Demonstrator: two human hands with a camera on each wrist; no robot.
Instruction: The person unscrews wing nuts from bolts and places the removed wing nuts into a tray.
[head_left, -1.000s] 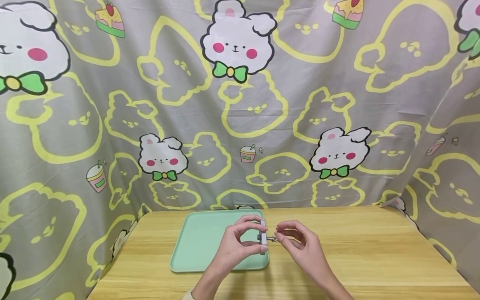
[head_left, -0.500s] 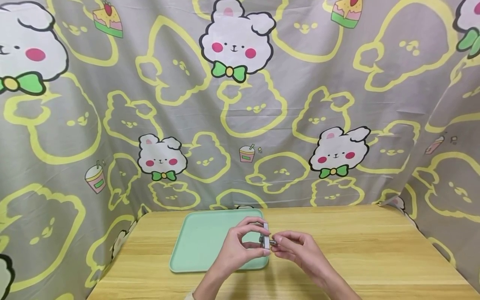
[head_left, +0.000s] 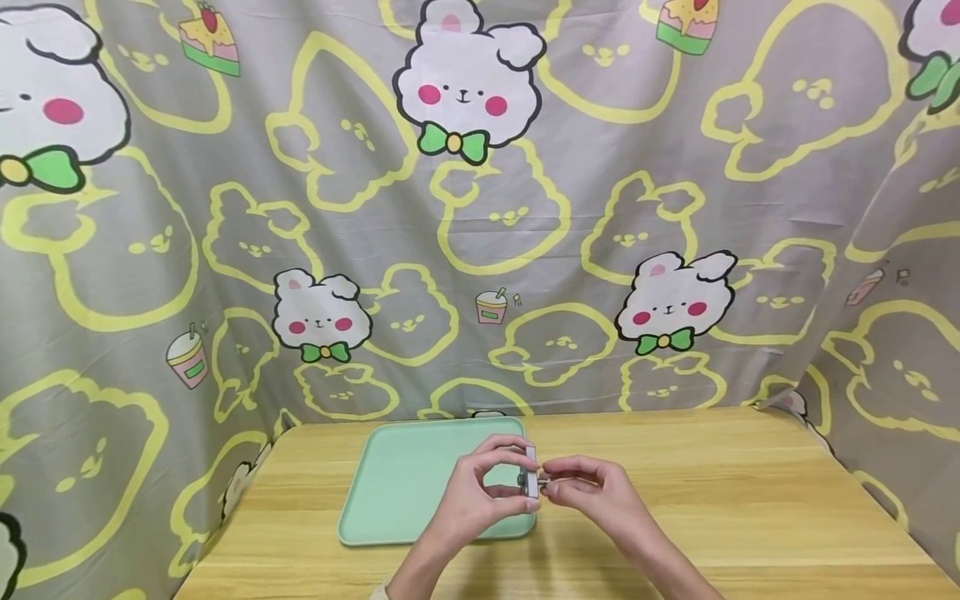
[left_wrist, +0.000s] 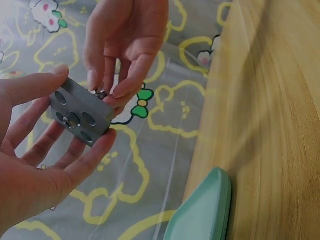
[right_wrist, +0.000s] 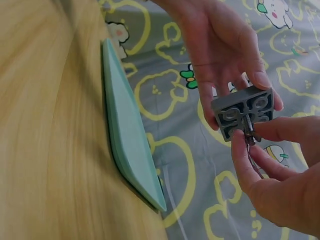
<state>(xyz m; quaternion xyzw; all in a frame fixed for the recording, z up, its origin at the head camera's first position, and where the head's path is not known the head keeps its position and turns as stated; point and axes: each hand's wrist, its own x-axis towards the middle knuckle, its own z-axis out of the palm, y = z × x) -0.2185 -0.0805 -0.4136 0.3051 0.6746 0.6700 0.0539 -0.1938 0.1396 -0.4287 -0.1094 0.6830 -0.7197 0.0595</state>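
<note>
A grey square block [left_wrist: 80, 111] with several round holes is gripped by its edges between the thumb and fingers of the left hand [head_left: 471, 492]. From its ribbed far side, seen in the right wrist view, a threaded metal bolt [right_wrist: 248, 125] sticks out of the middle. The thumb and fingertips of the right hand [head_left: 600, 496] pinch small metal hardware at the bolt's end; the fingers partly hide it. Both hands hold the piece up above the table, over the tray's right edge in the head view.
The mint green tray [head_left: 397, 483] lies on the wooden table [head_left: 735, 500], left of centre. A grey curtain [head_left: 510, 242] with cartoon rabbits hangs behind the table and along both sides.
The right hand has moved left, closer to the block, and its fingers have shifted on the hardware. The left hand with the block has moved slightly right and down.
</note>
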